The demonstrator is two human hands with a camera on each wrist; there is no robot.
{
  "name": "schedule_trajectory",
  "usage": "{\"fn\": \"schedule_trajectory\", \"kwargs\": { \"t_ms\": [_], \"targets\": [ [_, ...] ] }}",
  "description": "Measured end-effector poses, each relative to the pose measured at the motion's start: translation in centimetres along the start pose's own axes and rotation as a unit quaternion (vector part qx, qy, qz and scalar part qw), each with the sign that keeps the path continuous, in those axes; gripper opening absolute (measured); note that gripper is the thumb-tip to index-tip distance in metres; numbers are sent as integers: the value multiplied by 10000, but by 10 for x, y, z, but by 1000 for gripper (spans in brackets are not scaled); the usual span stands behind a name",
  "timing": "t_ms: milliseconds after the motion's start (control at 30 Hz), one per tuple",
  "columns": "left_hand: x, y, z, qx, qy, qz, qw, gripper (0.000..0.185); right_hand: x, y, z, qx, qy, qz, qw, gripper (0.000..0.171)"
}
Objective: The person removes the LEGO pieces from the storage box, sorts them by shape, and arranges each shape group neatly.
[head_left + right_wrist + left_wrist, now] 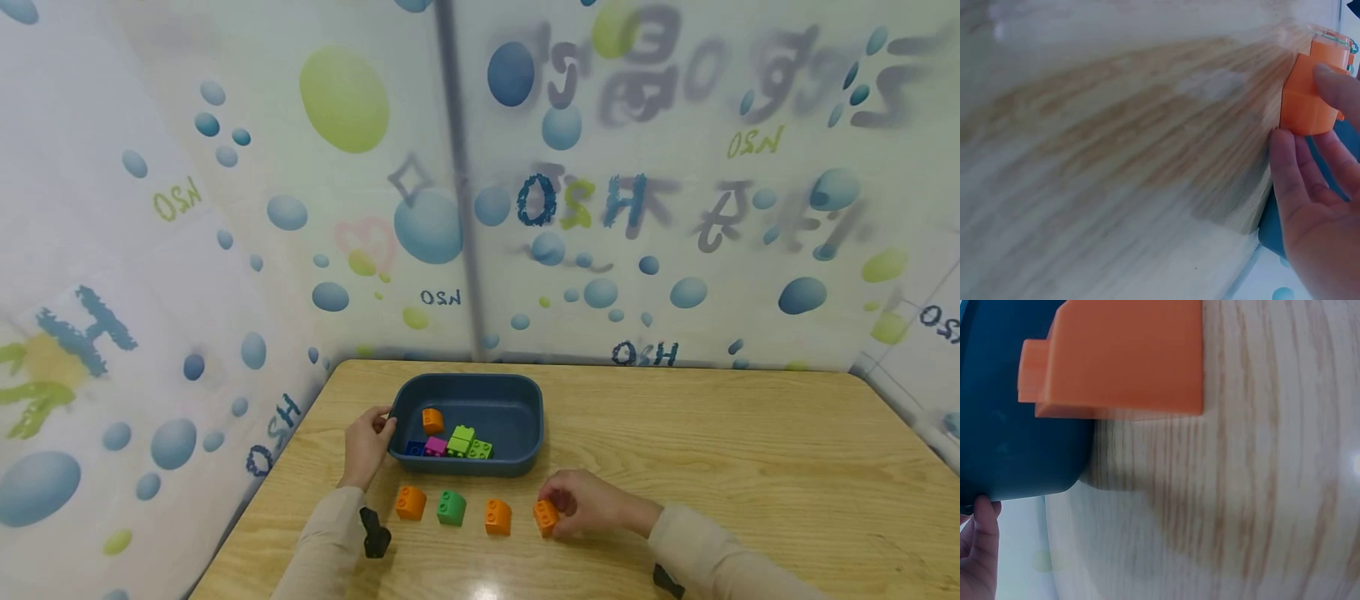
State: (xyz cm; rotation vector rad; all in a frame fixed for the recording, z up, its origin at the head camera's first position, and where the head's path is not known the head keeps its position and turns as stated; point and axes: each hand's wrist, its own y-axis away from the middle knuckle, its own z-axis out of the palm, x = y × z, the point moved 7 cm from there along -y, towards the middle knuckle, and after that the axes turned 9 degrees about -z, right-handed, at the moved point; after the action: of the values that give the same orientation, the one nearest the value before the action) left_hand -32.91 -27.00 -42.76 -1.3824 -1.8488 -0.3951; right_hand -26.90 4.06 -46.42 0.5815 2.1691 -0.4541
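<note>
My left hand (365, 448) grips the left rim of a dark blue plastic bin (480, 468), thumb showing at the edge. My right hand (588, 504) pinches an orange toy brick (546, 519) at the right end of a row in front of the bin. In the right wrist view that orange brick (1304, 100) sits between thumb and fingers, close over the tabletop. Leftward along the row stand another orange brick (498, 517), a green brick (451, 507) and a further orange brick (410, 502), the last looming large in the left wrist view.
Inside the bin lie an orange brick (432, 421), a magenta brick (436, 447), a dark blue brick (415, 449) and lime green bricks (461, 440), gathered toward the left and front. The wooden table (712, 450) meets a wall (675, 250) printed with bubbles at its back edge.
</note>
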Motion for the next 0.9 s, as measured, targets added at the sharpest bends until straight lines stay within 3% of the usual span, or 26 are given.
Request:
{"fn": "schedule_trajectory", "kwargs": {
  "t_ms": [467,900],
  "targets": [
    [-1,0,2,-112,1,-64,9999,21,-2,3,2,228,512,253,9981,31],
    [-1,0,2,-117,-6,-159,9998,21,-5,3,4,249,750,168,9967,31]
  ]
}}
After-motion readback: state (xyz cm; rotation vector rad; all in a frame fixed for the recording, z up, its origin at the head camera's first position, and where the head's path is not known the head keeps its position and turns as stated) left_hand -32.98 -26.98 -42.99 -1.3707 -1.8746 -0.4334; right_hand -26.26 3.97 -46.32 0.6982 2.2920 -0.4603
